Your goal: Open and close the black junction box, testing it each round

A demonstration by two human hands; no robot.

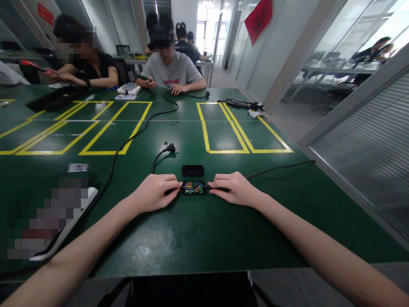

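A small black adapter box lies open on the green table, showing a circuit board with coils inside. My left hand is closed on the black cable at the box's left end. My right hand is closed on the cable at its right end. The box's black lid lies just behind it. The left cable runs up to a plug; the right cable trails off toward the table's right edge.
Yellow tape rectangles mark the table. A white power strip and a thick black cord lie at the left. Two people sit across the table; a black tool lies at the far right. The table edge is close on the right.
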